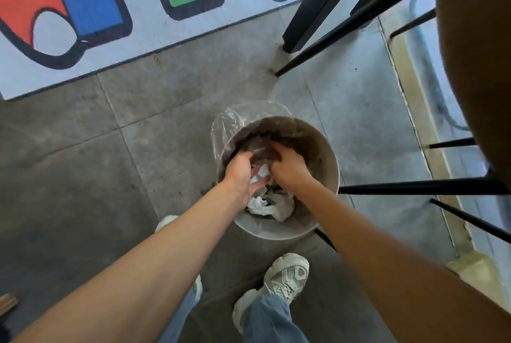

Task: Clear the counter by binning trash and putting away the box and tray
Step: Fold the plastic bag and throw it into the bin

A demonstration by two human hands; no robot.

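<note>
A round grey bin (330, 166) with a clear plastic liner (224, 127) stands on the floor in front of my feet. Both my hands reach down into it. My left hand (240, 174) is at the bin's left side and my right hand (289, 168) at its middle, both with fingers bent downward into the trash. Crumpled white paper (262, 172) shows between the two hands, and more white paper (269, 206) lies below them. The fingertips are buried in dark trash, so whether either hand holds anything is hidden. No counter, box or tray is in view.
Black stool or chair legs (331, 44) stand behind and to the right of the bin, with one bar (414, 186) close to its right rim. A colourful rug (110, 11) covers the far floor. My sneakers (287, 276) are just before the bin on grey tiles.
</note>
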